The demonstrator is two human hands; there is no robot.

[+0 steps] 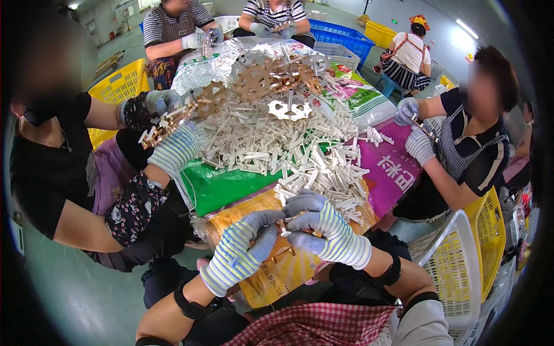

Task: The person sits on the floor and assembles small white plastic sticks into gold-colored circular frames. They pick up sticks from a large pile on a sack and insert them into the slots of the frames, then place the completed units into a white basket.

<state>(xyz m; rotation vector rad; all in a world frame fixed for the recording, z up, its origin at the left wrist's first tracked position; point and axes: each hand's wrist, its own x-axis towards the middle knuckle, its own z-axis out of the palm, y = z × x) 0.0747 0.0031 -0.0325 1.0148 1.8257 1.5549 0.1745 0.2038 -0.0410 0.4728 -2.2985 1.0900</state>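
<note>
Both my hands wear white gloves with blue and yellow stripes and grey-coated fingers. They meet over the orange sack (271, 207) at the near side of the work surface. My left hand (242, 248) pinches a small copper-coloured metal piece (283, 254), mostly hidden by the fingers. From the other side, my right hand (330, 229) closes its bent fingers around the same piece. A short whitish bit (283, 229) shows between the fingertips. Just beyond my hands lies a heap of small white plastic strips (323, 173).
Copper-coloured toothed discs (252, 81) and a silver one (289, 110) lie on the heap's far part. Green (222, 187) and purple (384, 158) sacks lie underneath. Gloved co-workers hold metal pieces left, right and opposite. A white crate (456, 259) stands at my right.
</note>
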